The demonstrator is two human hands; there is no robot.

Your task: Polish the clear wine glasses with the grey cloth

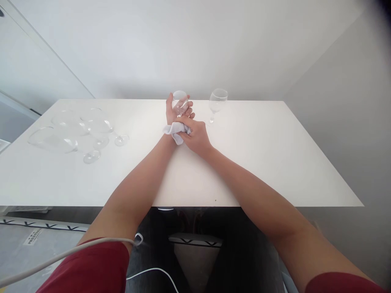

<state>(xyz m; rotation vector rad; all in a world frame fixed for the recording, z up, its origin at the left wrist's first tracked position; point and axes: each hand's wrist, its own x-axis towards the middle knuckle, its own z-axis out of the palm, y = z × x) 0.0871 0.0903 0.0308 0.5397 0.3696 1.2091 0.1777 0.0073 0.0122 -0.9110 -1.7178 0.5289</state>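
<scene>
The left hand (175, 110) gripped a wine glass (180, 101) by its bowl, raised above the white table (259, 162) – the right hand (195, 136) was closed on a white cloth (176, 131) pressed just under it. Another glass (217, 102) stood upright nearby; three glasses (76, 132) lay on their sides, well apart to the left

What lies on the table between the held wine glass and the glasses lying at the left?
Nothing: in the head view the table is bare between the held glass and the lying glasses.
</scene>
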